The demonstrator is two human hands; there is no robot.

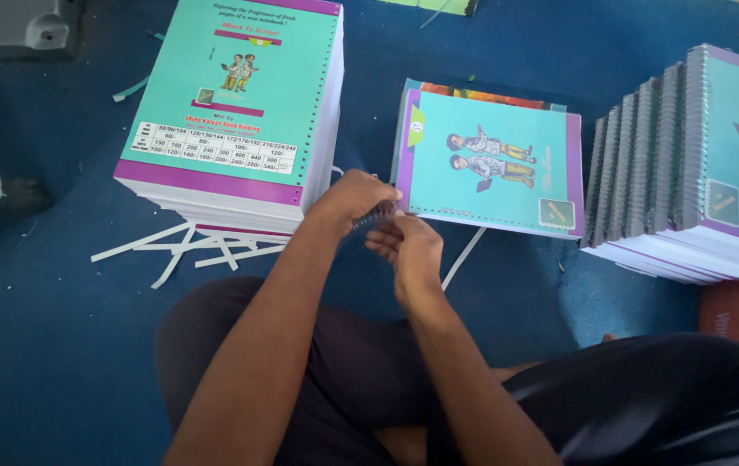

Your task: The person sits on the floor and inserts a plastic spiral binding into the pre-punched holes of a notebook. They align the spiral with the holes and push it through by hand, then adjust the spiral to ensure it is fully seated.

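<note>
A dark spiral wire point(375, 217) is pinched between the left hand point(354, 200) and right hand point(411, 250), brought together at the punched edge of the teal notebook point(490, 164) just beyond them, seemingly for threading.

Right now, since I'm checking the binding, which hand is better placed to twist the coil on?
Probably left: the left hand grips the coil at the notebook corner; the right hand sits just below it.

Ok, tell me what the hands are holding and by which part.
Both hands, left hand and right hand, pinch a dark spiral binding coil at the lower left corner of the turquoise notebook; the exact grip on the coil is unclear.
</note>
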